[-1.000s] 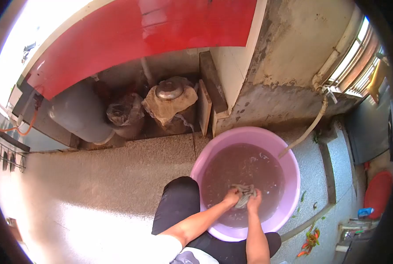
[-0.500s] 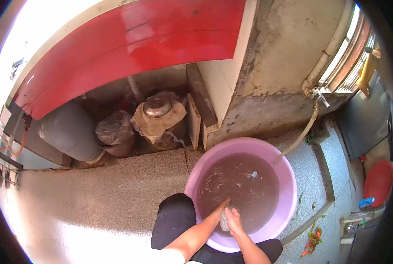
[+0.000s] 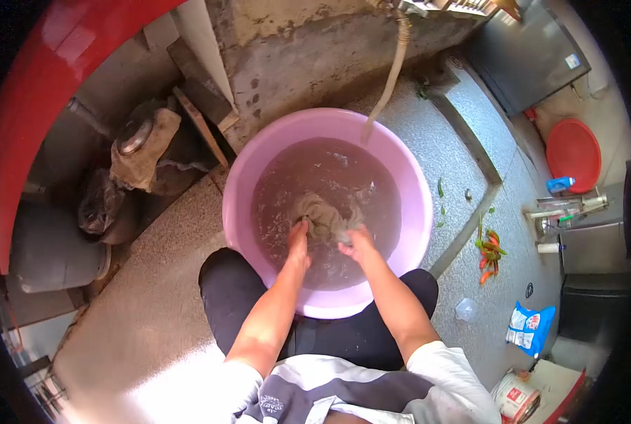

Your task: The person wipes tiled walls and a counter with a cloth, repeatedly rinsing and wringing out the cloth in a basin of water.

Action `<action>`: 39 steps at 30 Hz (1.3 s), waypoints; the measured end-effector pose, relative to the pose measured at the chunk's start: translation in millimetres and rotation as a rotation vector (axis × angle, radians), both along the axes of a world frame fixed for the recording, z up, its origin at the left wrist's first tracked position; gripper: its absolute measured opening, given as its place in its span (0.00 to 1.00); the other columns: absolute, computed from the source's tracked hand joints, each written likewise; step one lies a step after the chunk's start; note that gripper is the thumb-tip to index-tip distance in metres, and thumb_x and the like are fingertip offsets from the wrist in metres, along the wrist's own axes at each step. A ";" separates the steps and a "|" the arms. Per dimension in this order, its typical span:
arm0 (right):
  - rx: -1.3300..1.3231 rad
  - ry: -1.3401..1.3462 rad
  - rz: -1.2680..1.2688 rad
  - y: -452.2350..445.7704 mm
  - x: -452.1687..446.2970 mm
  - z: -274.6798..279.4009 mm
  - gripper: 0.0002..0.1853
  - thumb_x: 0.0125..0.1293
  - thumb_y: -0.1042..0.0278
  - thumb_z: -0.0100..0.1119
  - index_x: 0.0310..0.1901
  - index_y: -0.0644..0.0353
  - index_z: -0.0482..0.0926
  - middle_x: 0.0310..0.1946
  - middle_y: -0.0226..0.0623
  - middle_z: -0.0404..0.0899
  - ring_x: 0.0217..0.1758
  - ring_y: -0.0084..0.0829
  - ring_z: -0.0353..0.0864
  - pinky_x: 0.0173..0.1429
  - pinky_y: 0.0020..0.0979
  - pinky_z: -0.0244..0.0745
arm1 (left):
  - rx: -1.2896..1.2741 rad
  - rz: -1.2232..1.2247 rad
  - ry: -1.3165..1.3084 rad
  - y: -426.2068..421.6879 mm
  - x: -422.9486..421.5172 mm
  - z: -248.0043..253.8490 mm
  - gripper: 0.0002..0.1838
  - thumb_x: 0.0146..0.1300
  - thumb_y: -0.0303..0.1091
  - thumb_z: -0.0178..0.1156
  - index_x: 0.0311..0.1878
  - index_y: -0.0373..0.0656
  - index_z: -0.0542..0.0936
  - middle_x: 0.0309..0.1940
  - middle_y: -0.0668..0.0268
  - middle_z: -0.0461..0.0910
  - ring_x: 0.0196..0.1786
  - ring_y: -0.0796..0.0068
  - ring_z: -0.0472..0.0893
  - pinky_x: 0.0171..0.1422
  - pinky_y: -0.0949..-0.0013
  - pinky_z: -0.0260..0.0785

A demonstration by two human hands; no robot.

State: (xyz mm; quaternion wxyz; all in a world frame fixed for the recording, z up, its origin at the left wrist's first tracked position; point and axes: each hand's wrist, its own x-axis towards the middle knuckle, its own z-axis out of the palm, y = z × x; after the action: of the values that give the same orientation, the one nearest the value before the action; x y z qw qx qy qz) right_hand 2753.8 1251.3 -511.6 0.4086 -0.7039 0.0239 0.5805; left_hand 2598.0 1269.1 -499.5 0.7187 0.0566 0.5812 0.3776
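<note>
A wet grey-beige cloth (image 3: 318, 214) lies spread partly under murky brown water in a large pink-purple basin (image 3: 416, 212). My left hand (image 3: 299, 242) is closed on the cloth's near left edge at the water's surface. On the other side, my right hand (image 3: 358, 242) grips a bunched part of it. Water and folds partly hide the fingertips of both hands. The basin stands between my knees.
A hose (image 3: 390, 78) hangs into the basin's far side. Red and green peppers (image 3: 489, 254) lie on the floor to the right, near a blue-and-white packet (image 3: 531, 328) and a red basin (image 3: 574, 155). Covered containers (image 3: 145, 148) stand at the left under the red panel.
My hands have moved apart and farther over the water. The cloth, squeezed into a bundle between them before, is now spread in the water. My view has tilted down and turned right.
</note>
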 end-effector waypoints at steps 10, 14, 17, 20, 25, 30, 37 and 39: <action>0.258 0.009 0.856 -20.5 -65.2 83.9 0.16 0.58 0.55 0.56 0.32 0.62 0.78 0.20 0.27 0.74 0.19 0.17 0.70 0.16 0.23 0.62 | -0.003 -0.092 -0.446 -4.4 -14.5 -78.8 0.26 0.56 0.58 0.56 0.45 0.43 0.74 0.33 0.59 0.77 0.33 0.62 0.78 0.38 0.58 0.73; 0.434 -0.535 0.790 -14.1 -45.1 3.6 0.14 0.56 0.61 0.53 0.34 0.66 0.77 0.25 0.42 0.79 0.29 0.39 0.78 0.34 0.37 0.71 | -0.064 -0.003 -0.331 -11.5 3.1 -55.5 0.19 0.59 0.46 0.60 0.44 0.40 0.74 0.34 0.63 0.78 0.33 0.66 0.78 0.35 0.62 0.73; 0.281 -1.111 0.666 6.0 -7.5 -7.9 0.14 0.57 0.67 0.50 0.40 0.67 0.75 0.37 0.56 0.77 0.43 0.54 0.75 0.46 0.45 0.69 | 0.027 0.018 -0.235 -0.5 14.0 35.8 0.15 0.62 0.41 0.57 0.47 0.44 0.73 0.40 0.64 0.77 0.39 0.70 0.77 0.44 0.63 0.72; 0.035 -0.908 0.536 11.8 23.8 20.6 0.18 0.56 0.69 0.52 0.48 0.67 0.71 0.45 0.55 0.75 0.50 0.54 0.72 0.52 0.42 0.68 | 0.279 0.050 0.017 7.7 -3.0 13.3 0.15 0.63 0.39 0.57 0.49 0.42 0.74 0.44 0.67 0.76 0.46 0.75 0.74 0.51 0.67 0.66; 0.213 -1.596 0.776 5.6 1.5 45.2 0.40 0.47 0.74 0.60 0.65 0.54 0.56 0.58 0.44 0.64 0.66 0.48 0.55 0.66 0.51 0.49 | 0.260 0.178 0.261 9.4 -21.2 -14.9 0.15 0.60 0.33 0.54 0.51 0.46 0.73 0.45 0.71 0.76 0.45 0.75 0.74 0.41 0.69 0.67; 0.484 -1.449 1.277 -4.1 -46.1 33.6 0.41 0.46 0.71 0.60 0.65 0.54 0.56 0.58 0.43 0.65 0.65 0.39 0.58 0.65 0.47 0.50 | 0.181 0.216 0.183 -0.3 -18.2 -23.9 0.17 0.59 0.27 0.46 0.51 0.51 0.73 0.44 0.70 0.76 0.44 0.71 0.75 0.40 0.68 0.69; 0.101 -1.121 1.542 7.6 -30.6 44.9 0.24 0.42 0.62 0.65 0.45 0.55 0.79 0.47 0.42 0.75 0.53 0.40 0.70 0.65 0.44 0.51 | -0.119 0.018 0.009 -2.3 -20.9 -6.4 0.22 0.64 0.47 0.43 0.58 0.48 0.67 0.53 0.61 0.71 0.53 0.62 0.73 0.52 0.54 0.69; 0.391 -1.103 1.234 -6.3 -34.2 54.8 0.17 0.43 0.64 0.62 0.38 0.57 0.82 0.39 0.43 0.79 0.48 0.42 0.74 0.59 0.42 0.60 | -0.350 -0.152 -0.087 -7.8 -11.1 14.5 0.28 0.64 0.56 0.42 0.60 0.47 0.65 0.53 0.59 0.71 0.53 0.59 0.73 0.55 0.50 0.67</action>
State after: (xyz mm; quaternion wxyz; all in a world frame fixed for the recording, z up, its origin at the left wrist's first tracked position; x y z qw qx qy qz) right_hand 2719.7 1245.0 -456.8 0.0864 -0.6897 -0.6677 0.2667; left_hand 2586.9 1261.4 -485.0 0.7685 -0.0421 0.6003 0.2177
